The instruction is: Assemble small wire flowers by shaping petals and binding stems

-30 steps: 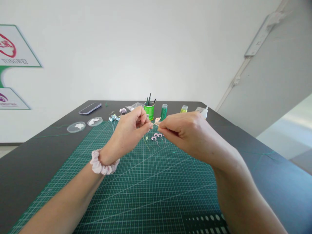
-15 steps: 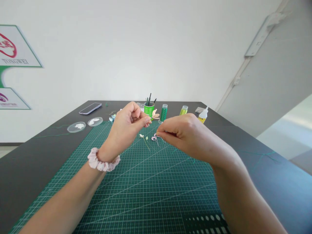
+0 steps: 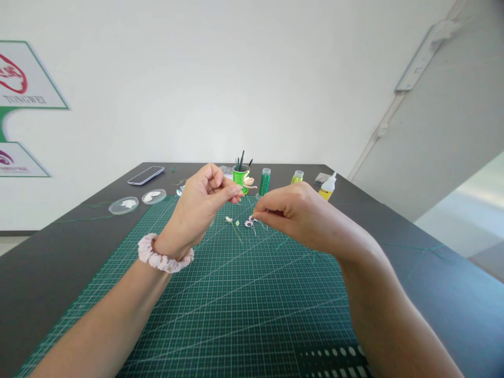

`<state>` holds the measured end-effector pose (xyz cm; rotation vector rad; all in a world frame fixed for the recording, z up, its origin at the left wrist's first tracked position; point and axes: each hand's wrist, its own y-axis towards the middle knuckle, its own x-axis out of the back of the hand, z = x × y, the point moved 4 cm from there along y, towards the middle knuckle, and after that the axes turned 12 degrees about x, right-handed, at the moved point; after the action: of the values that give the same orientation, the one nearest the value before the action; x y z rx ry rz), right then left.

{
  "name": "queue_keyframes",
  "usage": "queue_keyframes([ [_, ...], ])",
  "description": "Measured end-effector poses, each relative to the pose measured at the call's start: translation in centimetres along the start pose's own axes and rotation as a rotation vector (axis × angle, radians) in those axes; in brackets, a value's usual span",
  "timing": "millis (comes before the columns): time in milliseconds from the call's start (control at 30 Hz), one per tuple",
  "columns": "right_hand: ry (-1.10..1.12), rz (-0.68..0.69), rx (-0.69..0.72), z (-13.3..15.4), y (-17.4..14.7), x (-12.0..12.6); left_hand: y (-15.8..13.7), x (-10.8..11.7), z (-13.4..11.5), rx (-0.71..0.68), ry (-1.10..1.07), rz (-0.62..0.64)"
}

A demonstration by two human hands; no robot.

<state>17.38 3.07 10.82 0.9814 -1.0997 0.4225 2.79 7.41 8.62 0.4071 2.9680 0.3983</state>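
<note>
Between the thumb and fingertips of my left hand [image 3: 207, 197] is a small pale peach artificial flower [image 3: 249, 181], its petals pointing right. A pink scrunchie [image 3: 165, 257] circles that wrist. My right hand [image 3: 299, 212] is closed in a pinch to the right and slightly lower; whatever lies between its fingertips is too fine to make out, perhaps a thread. On the green cutting mat [image 3: 244, 294], below the fingertips, lie pale purple loop-shaped pieces [image 3: 249, 223] and a small white flower on a thin stem [image 3: 229, 219].
Behind stand a green can of pens [image 3: 239, 178], a green tube [image 3: 265, 182], a yellow-green tube [image 3: 297, 177] and a glue bottle [image 3: 327, 187]. To the left lie a phone [image 3: 145, 176] and round clear dishes [image 3: 123, 211] with white pieces. A stencil ruler [image 3: 331, 359] lies at the near edge.
The flower in my left hand has turned and tipped, its petals now lower and pointing right. My left hand has shifted slightly left; my right hand has hardly moved.
</note>
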Motion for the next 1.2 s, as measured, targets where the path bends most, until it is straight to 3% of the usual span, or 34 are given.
queue_keyframes([
  [400,0.048,-0.006,0.010,-0.6,-0.2,-0.2,-0.1,0.0,0.1,0.089,-0.006,-0.002],
  [833,0.095,0.016,-0.070,-1.8,-0.1,-0.6,0.0,-0.1,0.5,0.177,-0.123,0.040],
  [1200,0.249,-0.005,-0.107,-3.2,-0.1,-1.3,-0.2,-0.4,0.5,0.299,-0.168,0.046],
])
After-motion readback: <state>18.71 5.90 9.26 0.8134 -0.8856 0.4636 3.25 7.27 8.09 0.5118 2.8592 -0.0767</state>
